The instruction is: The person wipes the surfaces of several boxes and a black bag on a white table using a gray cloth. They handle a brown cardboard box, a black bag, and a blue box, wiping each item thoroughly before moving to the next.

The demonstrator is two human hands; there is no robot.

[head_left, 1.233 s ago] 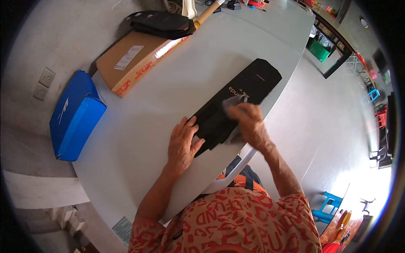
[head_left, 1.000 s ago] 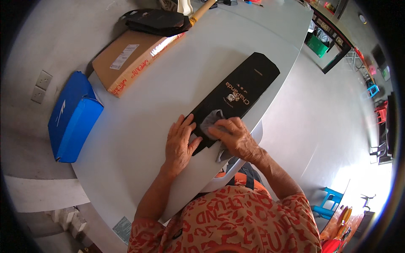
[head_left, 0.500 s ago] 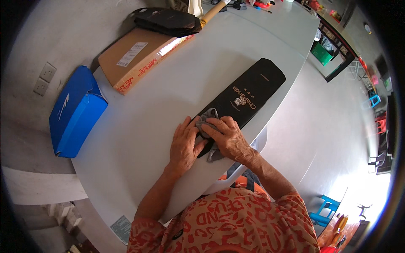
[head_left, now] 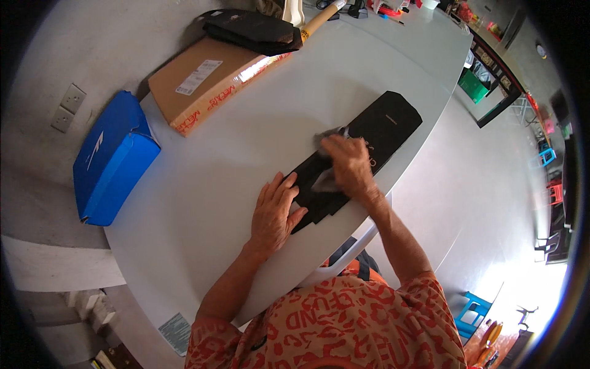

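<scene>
A long black flat-folded bag or carton [head_left: 393, 120] with light printing lies slantwise on the grey-white table [head_left: 227, 160], close to its right edge. My left hand [head_left: 273, 212] rests flat at its near left end, fingers stretched over the border and pressing it down. Over the middle of the black piece, my right hand [head_left: 351, 166] is closed on a grey cloth [head_left: 326, 182], slightly blurred by motion. Parts of the cloth stick out beyond the fingers on the left side. The printing is partly hidden under the right hand.
A brown cardboard box [head_left: 203, 80] lies at the back left, with another black folded piece [head_left: 252, 31] on top. A blue box [head_left: 117, 160] stands at the table's left edge by the wall. A cardboard tube [head_left: 322, 19] lies behind.
My right hand has moved with the cloth up and away along the black piece, apart from the left hand. My left hand has stayed nearly in place at the near end.
</scene>
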